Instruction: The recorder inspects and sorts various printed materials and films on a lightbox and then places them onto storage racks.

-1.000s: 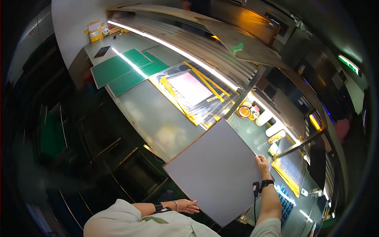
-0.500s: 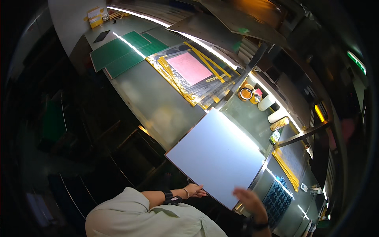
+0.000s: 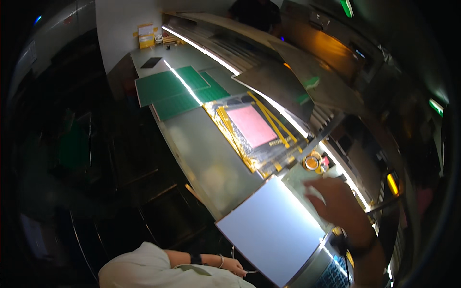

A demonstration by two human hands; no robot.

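A glowing white light panel (image 3: pixel 271 235) lies flat on the near part of the bench. Beside its near left edge is my left hand (image 3: pixel 234 267), its fingers closed on a thin pale cord (image 3: pixel 251 271) that shows at the fingertips. My right hand (image 3: pixel 331 201) is raised over the panel's far right side, with thumb and fingers apart and nothing visible between them. Past it stands a roll of amber tape (image 3: pixel 312 163), partly bordered by small items that the hand and arm hide.
A pink sheet (image 3: pixel 252 126) rests among yellow-taped clear sheets on the bench (image 3: pixel 192 139). Green mats (image 3: pixel 175 89) lie farther off. A long light strip (image 3: pixel 201 50) and a dark board (image 3: pixel 276 91) overhang the right side. A blue patterned sheet (image 3: pixel 333 274) is at lower right.
My right hand has risen from the panel's near corner to above its far right side. My left hand stays by the near edge. The view has shifted, so the bench sits lower.
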